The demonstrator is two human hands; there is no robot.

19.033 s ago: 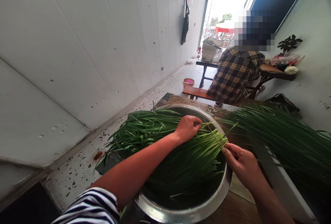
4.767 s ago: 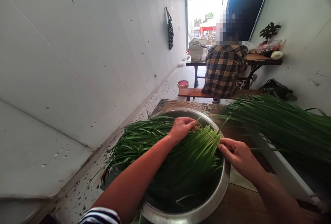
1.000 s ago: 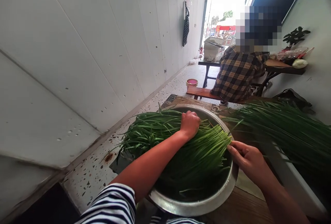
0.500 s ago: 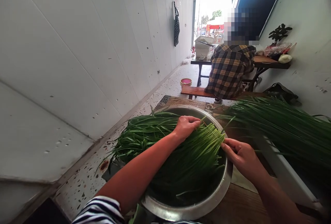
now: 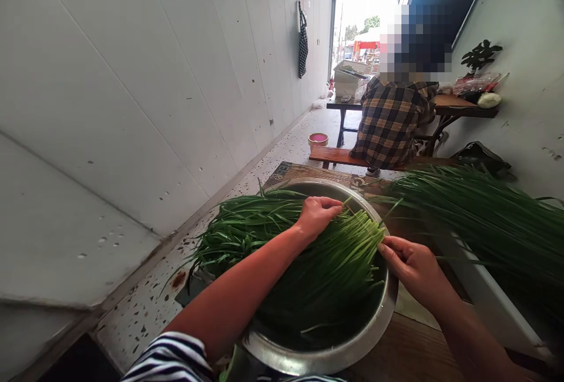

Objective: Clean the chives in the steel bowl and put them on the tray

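Note:
A wide steel basin (image 5: 374, 335) holds a thick bundle of garlic chives (image 5: 339, 264), their pale cut ends toward the right rim and the dark leaves spilling over the left side. My left hand (image 5: 318, 216) lies over the top of the bundle, thumb and fingers pinched on a chive stalk near the far rim. At the right rim my right hand (image 5: 408, 261) has thumb and forefinger pinched together at the stalk ends. What exactly sits between those fingertips is small, but it appears to be a chive end.
More long chives (image 5: 493, 217) lie in a white tray (image 5: 497, 294) at the right. Under the basin is a wooden table (image 5: 423, 347). A person in a plaid shirt (image 5: 390, 120) sits on a bench (image 5: 337, 156) ahead, by another table. A pale wall (image 5: 176, 88) runs along the left.
Both hands stay almost in the same place, pinching at the chives. The view has shifted very slightly; nothing else has visibly moved.

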